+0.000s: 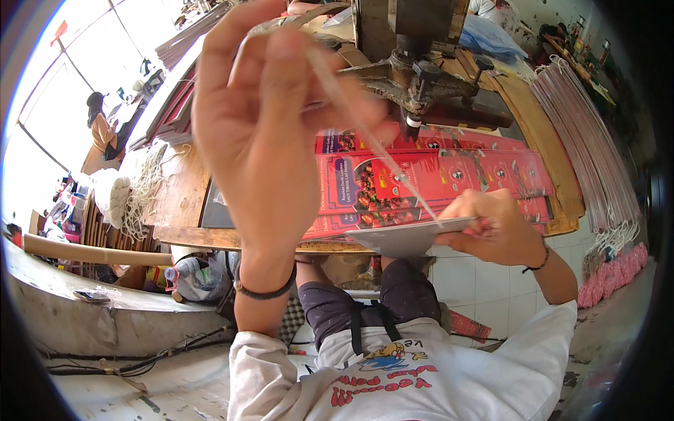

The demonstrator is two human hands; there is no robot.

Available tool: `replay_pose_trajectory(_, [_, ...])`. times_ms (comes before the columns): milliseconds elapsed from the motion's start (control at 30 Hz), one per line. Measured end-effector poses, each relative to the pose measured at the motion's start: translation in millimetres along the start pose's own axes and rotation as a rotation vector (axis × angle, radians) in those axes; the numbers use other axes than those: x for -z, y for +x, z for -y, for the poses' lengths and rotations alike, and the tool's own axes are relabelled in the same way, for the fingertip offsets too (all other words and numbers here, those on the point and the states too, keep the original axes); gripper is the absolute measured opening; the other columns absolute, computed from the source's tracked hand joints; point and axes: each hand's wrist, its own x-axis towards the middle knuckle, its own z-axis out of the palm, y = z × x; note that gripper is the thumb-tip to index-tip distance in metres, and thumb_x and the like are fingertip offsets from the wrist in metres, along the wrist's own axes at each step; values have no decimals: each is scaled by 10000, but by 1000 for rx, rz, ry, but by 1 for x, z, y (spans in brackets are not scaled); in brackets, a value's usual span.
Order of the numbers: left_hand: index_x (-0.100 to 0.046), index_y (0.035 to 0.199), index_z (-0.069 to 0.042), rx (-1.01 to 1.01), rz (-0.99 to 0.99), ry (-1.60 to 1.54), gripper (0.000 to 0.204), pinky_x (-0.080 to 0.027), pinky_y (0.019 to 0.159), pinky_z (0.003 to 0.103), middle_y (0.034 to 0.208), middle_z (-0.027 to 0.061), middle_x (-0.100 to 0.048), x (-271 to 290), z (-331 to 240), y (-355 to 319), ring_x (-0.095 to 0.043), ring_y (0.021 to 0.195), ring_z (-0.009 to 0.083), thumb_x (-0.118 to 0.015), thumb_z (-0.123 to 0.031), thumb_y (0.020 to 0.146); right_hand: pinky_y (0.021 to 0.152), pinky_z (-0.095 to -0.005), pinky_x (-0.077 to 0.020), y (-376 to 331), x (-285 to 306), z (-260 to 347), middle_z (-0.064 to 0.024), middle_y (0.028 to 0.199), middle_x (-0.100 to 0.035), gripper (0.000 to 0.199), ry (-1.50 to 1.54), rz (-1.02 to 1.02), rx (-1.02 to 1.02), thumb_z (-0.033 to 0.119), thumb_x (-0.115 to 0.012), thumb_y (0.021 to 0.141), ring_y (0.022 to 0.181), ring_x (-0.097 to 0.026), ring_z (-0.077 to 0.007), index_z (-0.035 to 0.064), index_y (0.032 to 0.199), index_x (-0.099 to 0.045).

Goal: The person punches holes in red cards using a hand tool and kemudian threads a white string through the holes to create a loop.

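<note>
Hands: 2. Left hand (267, 147) raised over the left part of the table (184, 172), motion-blurred; thumb and fingers pinch the upper end of 1 white cord (385, 156). Cord slants straight down to the right. Right hand (498, 228) at the near table edge, right side: thumb and bent fingers pressed together on 1 grey panel (404, 240), just where the cord meets it. Panel is tilted, its body reaching left from the grip.

Dark wristbands: 2, one per wrist. Red printed sheets (428, 179) lie on the table beyond the panel: at least 3 overlapping; exact count cannot be told. Press (414, 77): 1, far side. Pink bundle (614, 275): 1, right. Seated person (104, 133): 1, far left.
</note>
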Motion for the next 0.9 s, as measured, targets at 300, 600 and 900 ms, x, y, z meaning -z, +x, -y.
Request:
replay_pose_trajectory(300, [-472,1093,51,98,413,184,166,-398,619,244,908,114,-546,-5,18,-85,-477,734,123,-474,-47,959,425,-291,-373,-20,32,69,-50,662,-606,288,-652,-266,341,54,-763,651,476,-476,-185,78,666,-476])
replay_pose_trajectory(600, [-489,1220,54,519,583,12,696,-465,797,348,1046,180,-600,7,19,-107,-602,932,255,-528,-568,911,436,-282,-297,6,2,102,-13,692,-518,167,-986,20,508,169,-662,578,509,-447,-141,99,638,-523])
replay_pose_trajectory(900, [-381,1372,-3,970,302,-806,600,-433,991,381,1284,131,-519,36,67,-202,-537,1168,206,-350,-481,1012,558,-267,-357,24,-31,72,13,719,-536,98,-1035,565,555,168,-631,690,686,-516,-119,76,712,-657])
